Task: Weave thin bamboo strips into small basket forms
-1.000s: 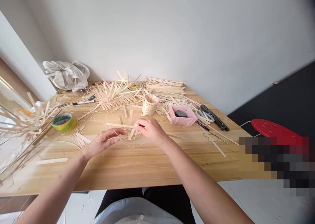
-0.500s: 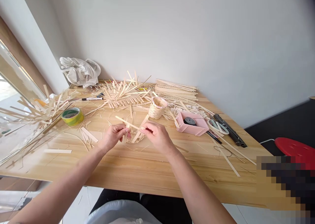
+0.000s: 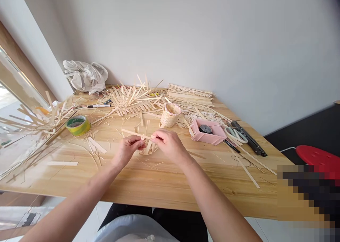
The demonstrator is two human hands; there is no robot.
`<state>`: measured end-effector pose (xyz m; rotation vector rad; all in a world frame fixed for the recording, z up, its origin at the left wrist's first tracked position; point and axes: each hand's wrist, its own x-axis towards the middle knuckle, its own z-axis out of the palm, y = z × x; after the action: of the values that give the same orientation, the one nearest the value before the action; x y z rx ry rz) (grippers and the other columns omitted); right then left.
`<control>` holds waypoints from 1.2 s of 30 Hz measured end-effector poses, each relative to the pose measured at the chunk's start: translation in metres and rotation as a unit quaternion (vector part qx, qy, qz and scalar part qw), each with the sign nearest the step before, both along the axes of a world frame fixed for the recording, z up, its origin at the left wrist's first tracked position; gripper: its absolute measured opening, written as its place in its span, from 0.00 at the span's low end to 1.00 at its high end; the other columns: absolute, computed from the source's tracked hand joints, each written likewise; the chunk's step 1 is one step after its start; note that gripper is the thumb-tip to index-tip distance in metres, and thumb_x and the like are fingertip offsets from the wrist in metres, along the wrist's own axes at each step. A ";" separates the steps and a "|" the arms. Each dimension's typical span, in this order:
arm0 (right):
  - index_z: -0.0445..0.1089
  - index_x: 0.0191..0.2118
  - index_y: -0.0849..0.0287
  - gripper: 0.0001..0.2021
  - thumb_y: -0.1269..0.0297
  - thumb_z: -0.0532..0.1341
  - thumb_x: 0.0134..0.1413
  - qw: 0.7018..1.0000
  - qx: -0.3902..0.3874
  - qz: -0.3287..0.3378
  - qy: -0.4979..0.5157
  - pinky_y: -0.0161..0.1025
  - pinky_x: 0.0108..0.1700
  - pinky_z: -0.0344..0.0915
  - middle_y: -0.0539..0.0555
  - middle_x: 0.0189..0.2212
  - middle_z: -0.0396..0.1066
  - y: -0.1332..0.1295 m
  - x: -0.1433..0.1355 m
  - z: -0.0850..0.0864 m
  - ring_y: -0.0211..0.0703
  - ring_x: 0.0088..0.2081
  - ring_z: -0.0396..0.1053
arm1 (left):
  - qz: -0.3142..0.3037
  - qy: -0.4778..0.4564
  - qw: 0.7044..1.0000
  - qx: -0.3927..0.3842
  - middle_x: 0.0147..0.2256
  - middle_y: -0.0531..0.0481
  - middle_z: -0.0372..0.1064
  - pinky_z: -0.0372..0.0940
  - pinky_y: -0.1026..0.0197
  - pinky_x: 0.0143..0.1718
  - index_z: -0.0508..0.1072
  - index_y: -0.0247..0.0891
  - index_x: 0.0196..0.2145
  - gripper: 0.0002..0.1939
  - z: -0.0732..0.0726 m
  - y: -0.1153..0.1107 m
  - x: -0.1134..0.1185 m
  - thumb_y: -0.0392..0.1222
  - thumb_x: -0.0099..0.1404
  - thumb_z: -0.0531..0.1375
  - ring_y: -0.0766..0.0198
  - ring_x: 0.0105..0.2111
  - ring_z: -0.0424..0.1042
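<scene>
Right hand: pinches a thin, flat pale strip.
Left hand: thumb and fingers pinch the edge of a small strip piece.
Small strip piece: on the table, beneath the fingertips; strip ends jut loose, so it looks partly made, weaving left.
Woven cup: just beyond, ridged, round-mouthed, seemingly complete.
Pink box: smooth, rectangular.

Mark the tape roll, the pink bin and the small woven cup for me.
Tape roll (image 3: pixel 81 129): head view, yellow outer side.
Pink bin (image 3: pixel 208 137): head view, near side wall.
Woven cup (image 3: pixel 169 119): head view, woven side below the rim.
</scene>
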<state>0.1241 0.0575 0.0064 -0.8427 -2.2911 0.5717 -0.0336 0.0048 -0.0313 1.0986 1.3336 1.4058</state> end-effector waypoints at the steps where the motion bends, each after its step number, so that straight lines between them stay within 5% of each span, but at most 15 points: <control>1: 0.63 0.21 0.60 0.10 0.76 0.57 0.50 1.000 -0.003 0.000 -0.007 0.32 0.30 0.52 0.48 0.21 0.64 0.001 0.000 0.001 0.35 0.26 0.60 | -0.001 -0.007 1.000 -0.002 0.22 0.49 0.73 0.68 0.62 0.30 0.74 0.34 0.25 0.14 0.000 -0.001 0.000 0.48 0.44 0.66 0.64 0.25 0.71; 7: 0.64 0.21 0.61 0.09 0.76 0.57 0.49 0.999 -0.018 -0.003 -0.041 0.32 0.29 0.51 0.46 0.19 0.62 0.004 -0.002 0.009 0.34 0.24 0.58 | -0.014 -0.058 0.998 0.012 0.30 0.48 0.75 0.68 0.57 0.38 0.74 0.35 0.32 0.16 -0.003 -0.007 -0.001 0.51 0.53 0.61 0.61 0.32 0.73; 13: 0.65 0.22 0.61 0.08 0.76 0.58 0.49 0.998 -0.018 0.016 -0.050 0.31 0.29 0.51 0.47 0.20 0.63 0.005 -0.003 0.013 0.33 0.24 0.58 | -0.015 -0.121 0.992 -0.019 0.28 0.47 0.75 0.68 0.57 0.40 0.75 0.33 0.26 0.15 0.000 -0.005 0.003 0.51 0.51 0.63 0.62 0.33 0.73; 24: 0.63 0.21 0.60 0.10 0.76 0.58 0.50 0.999 -0.005 0.016 -0.031 0.31 0.30 0.52 0.47 0.21 0.63 0.003 -0.006 0.009 0.35 0.26 0.59 | 0.008 -0.092 0.996 -0.005 0.23 0.53 0.69 0.66 0.62 0.33 0.73 0.34 0.25 0.15 0.001 -0.003 0.012 0.48 0.43 0.67 0.69 0.25 0.67; 36: 0.64 0.22 0.61 0.09 0.77 0.57 0.50 0.999 -0.013 0.027 -0.025 0.31 0.30 0.52 0.47 0.21 0.63 0.006 -0.006 0.009 0.34 0.26 0.60 | -0.003 -0.103 0.995 0.012 0.27 0.52 0.70 0.66 0.63 0.35 0.73 0.35 0.29 0.13 -0.002 -0.005 0.012 0.48 0.50 0.64 0.68 0.29 0.68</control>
<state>0.1177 0.0636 0.0158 -0.8171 -2.3631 0.6110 -0.0214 0.0002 -0.0329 0.9441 1.1677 1.4907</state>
